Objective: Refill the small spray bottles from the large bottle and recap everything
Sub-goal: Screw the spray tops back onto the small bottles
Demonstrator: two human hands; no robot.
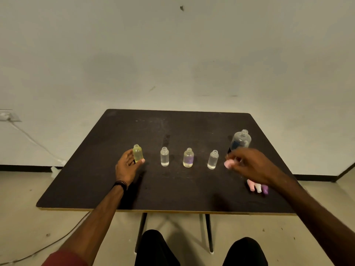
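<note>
Several small uncapped bottles stand in a row on the dark table [172, 192]. My left hand [127, 167] grips the yellowish bottle [138, 153] at the left end. To its right stand a clear bottle [164, 156], a purple-tinted bottle [188, 158] and another clear bottle [213, 159]. The large clear bottle [241, 140], open at the neck, stands at the back right. My right hand [251, 165], blurred, pinches a pink spray cap [228, 163] in front of the large bottle. Several more spray caps [257, 186], pink, white and purple, lie under my right wrist.
The table's near edge [165, 210] runs above my knees. A wall rises behind the table. A cable [34, 143] runs down the wall and across the floor at the left.
</note>
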